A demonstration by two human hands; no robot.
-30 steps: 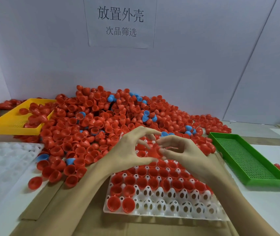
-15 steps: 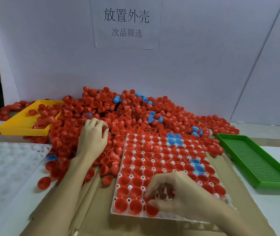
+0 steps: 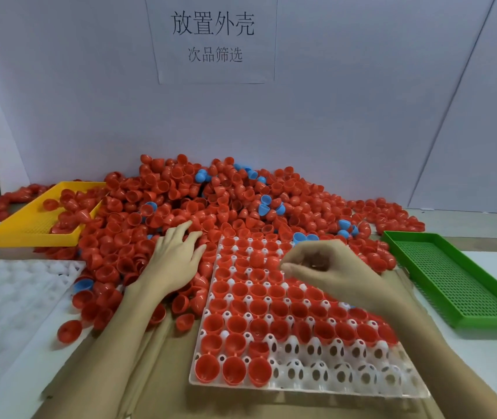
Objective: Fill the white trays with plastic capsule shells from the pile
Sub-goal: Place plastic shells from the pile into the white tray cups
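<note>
Head view, as I read it from my remote seat: only this one camera, looking forward and down.
Shells: the small red and blue plastic capsule shells (image 3: pixel 226 204) lie heaped against the back wall, spilling to the far edge of the white moulded plastic tray with round pockets (image 3: pixel 347 373).
Handling: I judge them light, thin and stiff, slick enough to skate; best pinched across the rim.
Pointing: seated ones stand mouth up, axis vertical; in the pile they point every way.
Tray: mostly filled; the near rows right of three red shells are bare.
Left hand (image 3: pixel 174 258): fingers spread flat, resting on the pile's edge.
Right hand (image 3: pixel 328 267): hovers above the tray, fingers curled to the thumb; blurred, so I cannot tell if it holds a shell.
</note>
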